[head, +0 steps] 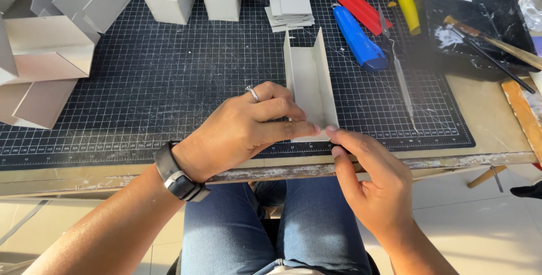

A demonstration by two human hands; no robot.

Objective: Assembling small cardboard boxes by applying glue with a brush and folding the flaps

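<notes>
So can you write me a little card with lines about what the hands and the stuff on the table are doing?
left hand: presses the near end of the grey cardboard channel piece
right hand: fingertips at the same near end
surface: black gridded cutting mat
right of channel: blue utility knife, red flat card, yellow-handled tool
far left: grey cardboard boxes
left wrist: black watch

I see a matt grey cardboard channel (309, 83) on a matt, gridded rubbery cutting mat (169, 83), and a glossy blue plastic cutter (358, 40) near the mat's far edge.
</notes>
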